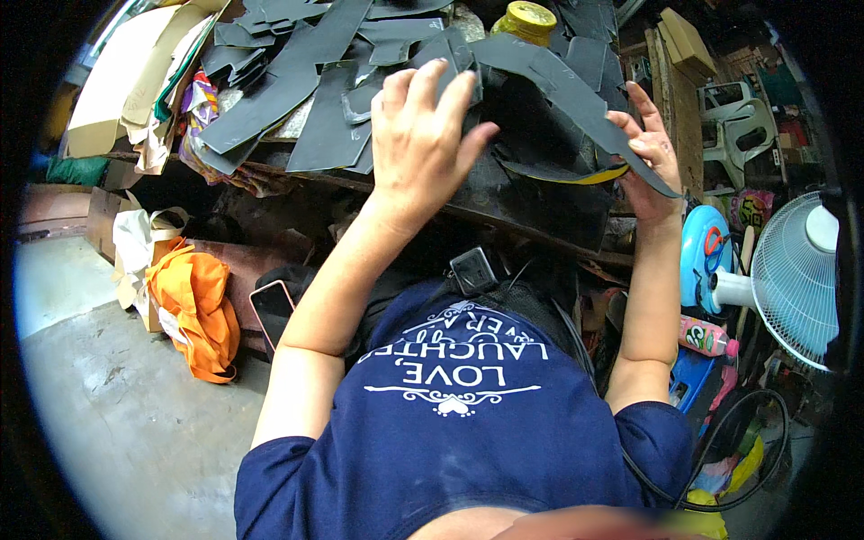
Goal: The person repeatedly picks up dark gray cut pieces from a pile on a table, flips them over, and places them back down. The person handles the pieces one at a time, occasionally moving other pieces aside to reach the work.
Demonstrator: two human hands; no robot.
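Observation:
My left hand (pixel 418 135) is raised over the near edge of the work table, fingers spread and thumb out, with nothing visible in its grasp. Behind its fingertips lie loose flat black sheet pieces (pixel 337 126); whether it touches them I cannot tell. My right hand (pixel 655 160) grips the near right end of a long black sheet strip (pixel 576 99), its fingers bent at the strip's edge. The strip slopes from the table's far side down to this hand. Below it curves a dark piece with a yellow edge (pixel 576 176), partly hidden by the strip.
A yellow round container (pixel 525 22) stands among the sheets. Cardboard (pixel 135 76) is piled at the left. An orange bag (pixel 193 306) and a phone (pixel 272 310) are by my left side. A white fan (pixel 801 279) and a plastic chair (pixel 738 130) stand to the right.

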